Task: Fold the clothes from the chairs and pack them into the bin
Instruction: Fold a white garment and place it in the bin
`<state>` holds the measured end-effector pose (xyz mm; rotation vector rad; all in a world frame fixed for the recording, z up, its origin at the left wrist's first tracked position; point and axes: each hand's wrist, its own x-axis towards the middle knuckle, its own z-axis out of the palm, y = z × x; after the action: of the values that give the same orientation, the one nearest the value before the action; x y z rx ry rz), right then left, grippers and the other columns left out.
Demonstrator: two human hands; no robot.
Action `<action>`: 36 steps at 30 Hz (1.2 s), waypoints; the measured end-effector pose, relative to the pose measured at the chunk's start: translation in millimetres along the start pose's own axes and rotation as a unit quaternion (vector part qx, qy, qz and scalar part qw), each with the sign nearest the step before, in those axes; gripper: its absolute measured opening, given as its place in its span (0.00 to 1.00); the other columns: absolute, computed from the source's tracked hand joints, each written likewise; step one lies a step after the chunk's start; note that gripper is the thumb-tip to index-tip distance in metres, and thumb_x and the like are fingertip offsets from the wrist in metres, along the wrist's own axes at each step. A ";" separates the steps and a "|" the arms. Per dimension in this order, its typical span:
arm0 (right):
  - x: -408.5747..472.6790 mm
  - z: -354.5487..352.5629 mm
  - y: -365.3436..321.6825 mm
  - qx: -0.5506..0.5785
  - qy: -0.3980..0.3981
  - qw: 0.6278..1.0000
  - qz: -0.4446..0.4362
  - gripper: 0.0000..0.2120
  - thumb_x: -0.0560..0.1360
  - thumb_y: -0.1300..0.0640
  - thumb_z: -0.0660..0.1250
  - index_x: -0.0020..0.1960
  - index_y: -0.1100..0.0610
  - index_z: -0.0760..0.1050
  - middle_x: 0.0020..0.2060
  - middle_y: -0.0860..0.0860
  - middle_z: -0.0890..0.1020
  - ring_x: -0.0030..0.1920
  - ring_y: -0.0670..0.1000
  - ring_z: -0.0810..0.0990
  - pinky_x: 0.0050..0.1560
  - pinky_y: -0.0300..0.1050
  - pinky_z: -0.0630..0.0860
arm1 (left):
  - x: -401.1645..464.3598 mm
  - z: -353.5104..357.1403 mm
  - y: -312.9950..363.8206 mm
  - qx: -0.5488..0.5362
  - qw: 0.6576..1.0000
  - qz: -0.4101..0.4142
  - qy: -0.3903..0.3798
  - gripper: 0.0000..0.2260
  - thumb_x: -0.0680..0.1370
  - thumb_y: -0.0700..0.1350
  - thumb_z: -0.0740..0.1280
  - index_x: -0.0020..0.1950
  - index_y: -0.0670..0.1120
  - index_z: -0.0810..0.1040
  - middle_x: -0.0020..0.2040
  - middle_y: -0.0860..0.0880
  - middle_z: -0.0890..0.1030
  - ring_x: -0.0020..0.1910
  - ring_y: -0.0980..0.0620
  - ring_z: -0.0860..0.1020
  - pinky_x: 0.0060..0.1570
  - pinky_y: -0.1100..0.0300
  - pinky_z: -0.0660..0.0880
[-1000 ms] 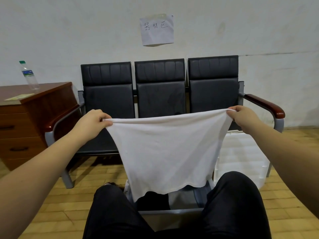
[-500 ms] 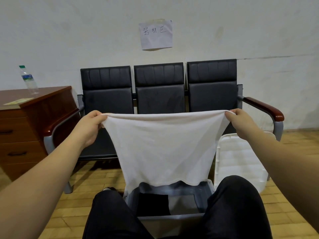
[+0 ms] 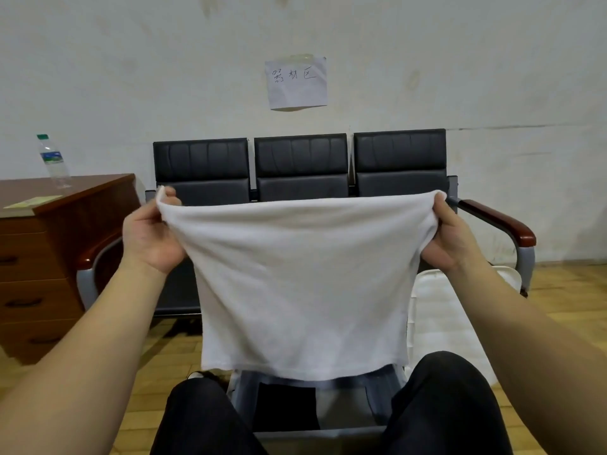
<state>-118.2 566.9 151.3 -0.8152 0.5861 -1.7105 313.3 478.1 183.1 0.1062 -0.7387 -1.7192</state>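
The left hand [image 3: 154,233] pinches one upper corner of a white knit cloth garment [image 3: 302,290], its fingers curled round the gathered edge with the palm turned toward the camera. The right hand [image 3: 451,236] grips the opposite upper corner in the same way, thumb and fingers closed over the fabric. Between the two hands the garment hangs stretched and flat, its lower hem dangling above a grey plastic bin [image 3: 315,435] that sits between the person's knees. Inside the bin, below the hands, lies one dark folded piece of clothing [image 3: 287,412].

Beyond the hands stands one row of three black padded chairs [image 3: 300,165] with two wooden armrests. Under the right hand, a white plastic lid [image 3: 456,323] leans by the bin. Left of the left hand, one brown wooden drawer surface [image 3: 62,205] carries one clear plastic water bottle with a green cap [image 3: 54,162]; its label cannot be read. Above the hands, one white paper sheet [image 3: 296,83] taped to the wall bears three handwritten Chinese characters.
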 end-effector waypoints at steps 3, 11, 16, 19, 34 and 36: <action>-17.7 35.1 -6.0 0.016 -0.106 0.994 -0.038 0.13 0.59 0.46 0.81 0.40 0.49 0.84 0.37 0.46 0.84 0.40 0.46 0.84 0.44 0.44 0.81 | -7.1 31.2 3.1 -0.006 0.990 -0.048 -0.134 0.11 0.83 0.40 0.59 0.56 0.34 0.77 0.44 0.37 0.81 0.41 0.38 0.79 0.42 0.52 0.72; -50.8 126.0 0.4 -0.178 -0.177 0.961 -0.121 0.06 0.72 0.54 0.69 0.37 0.49 0.82 0.36 0.48 0.81 0.35 0.48 0.79 0.44 0.49 0.77 | -20.7 111.9 -45.3 0.249 0.948 0.031 -0.198 0.12 0.64 0.55 0.81 0.41 0.51 0.85 0.50 0.51 0.84 0.49 0.51 0.81 0.48 0.57 0.80; -71.0 164.7 10.6 -0.232 -0.206 0.938 -0.153 0.02 0.69 0.54 0.71 0.40 0.53 0.80 0.37 0.47 0.82 0.38 0.47 0.79 0.45 0.45 0.78 | -31.5 137.9 -80.4 0.253 0.941 0.055 -0.217 0.15 0.65 0.53 0.80 0.45 0.47 0.85 0.54 0.47 0.83 0.51 0.48 0.80 0.49 0.57 0.80; -74.1 177.9 14.1 -0.204 -0.223 0.940 -0.155 0.03 0.67 0.58 0.69 0.41 0.54 0.78 0.42 0.47 0.83 0.41 0.45 0.82 0.45 0.40 0.79 | -39.8 153.1 -97.4 0.222 0.949 0.038 -0.221 0.09 0.67 0.50 0.76 0.43 0.46 0.86 0.51 0.48 0.85 0.49 0.50 0.83 0.51 0.54 0.80; -52.1 170.2 16.9 -0.220 -0.209 0.944 -0.133 0.09 0.70 0.57 0.70 0.49 0.58 0.75 0.56 0.45 0.83 0.59 0.49 0.82 0.65 0.51 0.76 | -48.1 161.8 -98.0 0.337 0.937 -0.048 -0.084 0.21 0.77 0.53 0.69 0.65 0.44 0.75 0.52 0.44 0.83 0.50 0.47 0.84 0.50 0.52 0.80; -49.8 167.2 15.1 -0.226 -0.236 0.937 -0.126 0.06 0.70 0.58 0.71 0.44 0.56 0.75 0.55 0.47 0.85 0.59 0.51 0.82 0.62 0.51 0.77 | -49.3 161.1 -93.7 0.336 0.931 -0.111 -0.092 0.24 0.74 0.53 0.71 0.66 0.42 0.75 0.53 0.42 0.83 0.51 0.45 0.83 0.50 0.50 0.81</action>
<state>27.6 613.7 236.1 -1.6355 0.5619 -1.5365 177.0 598.7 246.8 0.5225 -1.4855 -1.6287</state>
